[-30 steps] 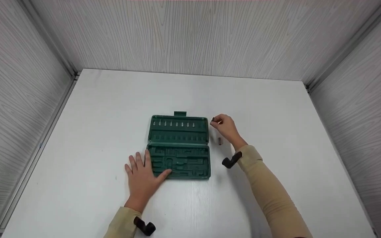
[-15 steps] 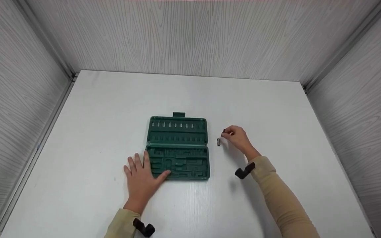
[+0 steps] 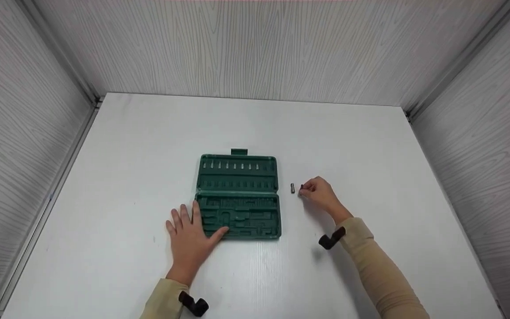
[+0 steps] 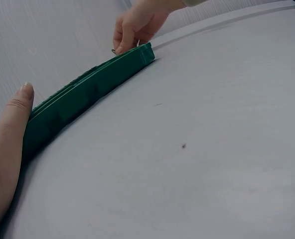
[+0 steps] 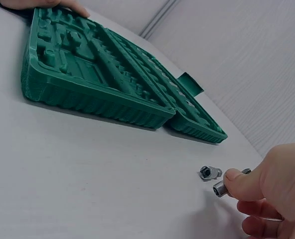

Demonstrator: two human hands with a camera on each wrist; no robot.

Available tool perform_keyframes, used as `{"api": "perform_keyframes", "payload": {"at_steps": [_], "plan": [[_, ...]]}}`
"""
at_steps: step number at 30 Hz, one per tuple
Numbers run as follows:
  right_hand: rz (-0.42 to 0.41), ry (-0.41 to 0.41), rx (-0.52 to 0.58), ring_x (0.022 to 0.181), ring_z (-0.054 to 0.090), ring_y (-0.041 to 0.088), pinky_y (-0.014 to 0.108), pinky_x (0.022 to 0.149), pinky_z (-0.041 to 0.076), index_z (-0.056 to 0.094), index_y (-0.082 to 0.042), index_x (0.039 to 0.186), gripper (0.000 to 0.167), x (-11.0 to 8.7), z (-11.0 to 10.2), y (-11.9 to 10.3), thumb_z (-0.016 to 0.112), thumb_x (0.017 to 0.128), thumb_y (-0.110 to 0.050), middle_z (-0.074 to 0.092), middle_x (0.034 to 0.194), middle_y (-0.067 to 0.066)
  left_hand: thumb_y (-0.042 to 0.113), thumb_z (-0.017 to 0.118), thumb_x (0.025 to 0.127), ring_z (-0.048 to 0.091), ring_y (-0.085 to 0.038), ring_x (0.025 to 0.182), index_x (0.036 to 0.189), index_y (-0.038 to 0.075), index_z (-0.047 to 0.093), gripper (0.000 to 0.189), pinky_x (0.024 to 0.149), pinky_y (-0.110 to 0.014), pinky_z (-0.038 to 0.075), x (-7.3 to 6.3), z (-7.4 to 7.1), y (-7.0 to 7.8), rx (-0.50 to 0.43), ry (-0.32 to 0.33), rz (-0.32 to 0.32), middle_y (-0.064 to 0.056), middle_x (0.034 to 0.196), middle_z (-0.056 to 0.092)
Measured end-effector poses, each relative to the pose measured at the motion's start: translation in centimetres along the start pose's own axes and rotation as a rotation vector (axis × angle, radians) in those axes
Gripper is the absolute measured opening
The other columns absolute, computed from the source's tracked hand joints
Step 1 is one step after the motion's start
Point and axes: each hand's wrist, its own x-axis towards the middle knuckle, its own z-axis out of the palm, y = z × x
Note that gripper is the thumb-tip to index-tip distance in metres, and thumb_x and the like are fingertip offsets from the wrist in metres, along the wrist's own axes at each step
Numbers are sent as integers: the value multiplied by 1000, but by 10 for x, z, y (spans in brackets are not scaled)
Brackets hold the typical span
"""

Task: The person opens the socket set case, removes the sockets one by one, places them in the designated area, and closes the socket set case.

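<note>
The green plastic tool case [image 3: 237, 217] lies unfolded on the white table, with several small silver bits [image 3: 234, 166] standing in a row in its far half. My left hand [image 3: 189, 241] rests with fingers spread on the case's near left corner, its thumb along the near rim. My right hand [image 3: 323, 195] pinches a small metal socket [image 5: 220, 189] between thumb and fingers, right of the case. Beside it a second metal socket [image 5: 211, 173] lies on its side on the table; in the head view this loose piece [image 3: 292, 188] sits between case and hand.
The case's latch flap [image 3: 239, 152] sticks out at the far side. Wood-grain panels [image 3: 255, 48] wall the table at the back and both sides. A dark camera mount [image 3: 332, 238] juts from the right sleeve.
My right hand, pinching the socket, has moved from beside the case's far right corner rightward and nearer to me, lowering beside the loose socket. The left hand has stayed on the case.
</note>
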Motion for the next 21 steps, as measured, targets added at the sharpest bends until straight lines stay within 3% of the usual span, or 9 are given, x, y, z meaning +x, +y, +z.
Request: {"api": "perform_keyframes", "payload": {"at_steps": [21], "plan": [[-25, 46, -14, 83, 48, 23, 34, 72, 40, 69, -1, 86, 12, 4, 6, 4, 66, 85, -12, 52, 92, 11, 83, 41, 73, 9, -48, 135, 148, 6, 21, 109, 103, -62, 6, -1, 1, 1, -8, 20, 7, -30, 146, 20]]}}
